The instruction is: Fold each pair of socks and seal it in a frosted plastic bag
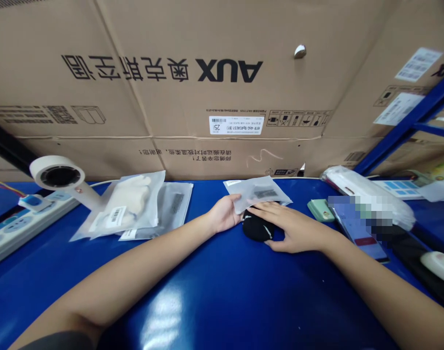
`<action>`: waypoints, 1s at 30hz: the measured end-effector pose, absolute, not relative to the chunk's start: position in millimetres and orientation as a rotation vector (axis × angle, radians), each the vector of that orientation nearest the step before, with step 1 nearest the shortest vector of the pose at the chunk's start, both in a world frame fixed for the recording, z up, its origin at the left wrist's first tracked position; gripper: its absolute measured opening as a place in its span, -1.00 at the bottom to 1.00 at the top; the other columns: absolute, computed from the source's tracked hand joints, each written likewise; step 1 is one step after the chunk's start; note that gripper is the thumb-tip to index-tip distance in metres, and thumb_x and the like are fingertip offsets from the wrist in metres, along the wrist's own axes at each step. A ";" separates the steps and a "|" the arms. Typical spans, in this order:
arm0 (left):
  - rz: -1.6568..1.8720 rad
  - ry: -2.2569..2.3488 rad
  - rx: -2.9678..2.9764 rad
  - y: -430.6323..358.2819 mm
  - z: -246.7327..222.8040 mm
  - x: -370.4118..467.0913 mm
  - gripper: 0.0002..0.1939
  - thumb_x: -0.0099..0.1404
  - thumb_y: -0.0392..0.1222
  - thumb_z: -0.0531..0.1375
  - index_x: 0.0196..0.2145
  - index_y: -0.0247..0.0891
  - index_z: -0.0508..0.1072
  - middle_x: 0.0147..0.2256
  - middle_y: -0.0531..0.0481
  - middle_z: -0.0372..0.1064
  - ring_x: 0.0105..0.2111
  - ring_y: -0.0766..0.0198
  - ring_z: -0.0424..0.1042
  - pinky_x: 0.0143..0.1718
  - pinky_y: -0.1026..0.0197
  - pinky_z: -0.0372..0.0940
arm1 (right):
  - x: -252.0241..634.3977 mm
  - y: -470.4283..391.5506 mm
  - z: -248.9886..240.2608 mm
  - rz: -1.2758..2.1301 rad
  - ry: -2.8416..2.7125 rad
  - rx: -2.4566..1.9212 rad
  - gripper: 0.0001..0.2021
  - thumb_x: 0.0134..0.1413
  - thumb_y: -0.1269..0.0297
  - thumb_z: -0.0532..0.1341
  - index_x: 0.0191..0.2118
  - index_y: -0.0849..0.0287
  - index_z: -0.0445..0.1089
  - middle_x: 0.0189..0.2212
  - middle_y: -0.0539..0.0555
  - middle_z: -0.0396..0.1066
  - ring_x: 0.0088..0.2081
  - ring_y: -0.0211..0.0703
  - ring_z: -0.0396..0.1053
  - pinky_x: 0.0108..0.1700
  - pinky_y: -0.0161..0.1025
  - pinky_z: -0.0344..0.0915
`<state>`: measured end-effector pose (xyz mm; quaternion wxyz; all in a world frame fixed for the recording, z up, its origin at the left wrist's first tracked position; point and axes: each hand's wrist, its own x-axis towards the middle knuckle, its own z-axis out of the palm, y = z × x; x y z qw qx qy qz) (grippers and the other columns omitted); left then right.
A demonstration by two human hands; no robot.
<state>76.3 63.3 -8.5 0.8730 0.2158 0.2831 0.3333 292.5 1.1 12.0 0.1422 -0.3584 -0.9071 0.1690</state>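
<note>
A frosted plastic bag [260, 192] with a white label and printed text is tilted up over the blue table. My left hand [225, 214] is closed on the bag's left edge, its thumb at the side and its other fingers partly hidden. Under the bag's near edge lies a rounded black fabric bundle [256, 227] with small white marks. My right hand [289, 224] grips that bundle, thumb at its near side and fingers across its top, touching the bag. Whether part of the bundle is inside the bag I cannot tell.
Frosted bags with cream fabric items [129, 197] lie left, over another bag [176, 204]. Beside them stand a white handheld fan [59, 175] and a power strip [28, 223]. Right are a green case [320, 210], a phone [356, 228] and a plastic-wrapped package [367, 194]. Cardboard [170, 102] walls the back.
</note>
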 end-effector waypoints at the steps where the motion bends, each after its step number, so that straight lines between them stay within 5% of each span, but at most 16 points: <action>1: 0.694 0.593 0.445 63.9 -9.0 76.3 -0.57 0.44 -0.28 -0.09 0.14 -0.51 0.32 -0.18 -0.27 0.55 -0.35 0.16 0.57 -0.31 0.20 0.41 | 292.6 1.8 10.6 0.467 -2.624 -1.037 -0.15 -0.05 0.34 0.35 0.37 -0.10 0.08 0.38 0.02 0.02 0.37 0.09 0.01 0.39 0.08 -0.03; 10: 0.702 0.672 0.464 59.3 -3.2 80.7 -0.57 0.46 -0.27 -0.11 0.14 -0.52 0.33 -0.18 -0.24 0.55 -0.33 0.17 0.55 -0.16 0.17 0.39 | 279.5 8.4 -7.0 0.259 -2.551 -1.009 -0.27 0.01 0.38 0.22 0.36 0.13 0.13 0.26 0.22 0.26 0.28 0.11 0.22 0.31 0.15 0.12; 19: 0.623 0.617 0.425 65.6 -6.0 71.4 -0.61 0.50 -0.17 -0.14 0.05 -0.37 0.36 -0.36 -0.09 0.50 -0.54 0.25 0.41 -0.41 0.17 0.37 | 288.5 1.0 15.7 0.353 -2.726 -0.987 -0.06 -0.13 0.49 0.24 0.41 -0.10 -0.04 0.42 0.02 -0.09 0.41 0.10 -0.11 0.39 0.17 -0.13; 30: 0.438 0.483 0.427 61.8 -7.5 67.9 -0.64 0.46 -0.12 -0.05 0.00 -0.41 0.38 -0.25 -0.20 0.50 -0.30 0.11 0.53 -0.17 0.00 0.42 | 286.7 5.8 7.6 0.336 -2.494 -0.946 -0.32 -0.02 0.46 0.20 0.28 0.15 0.13 0.19 0.26 0.31 0.21 0.11 0.29 0.20 0.10 0.28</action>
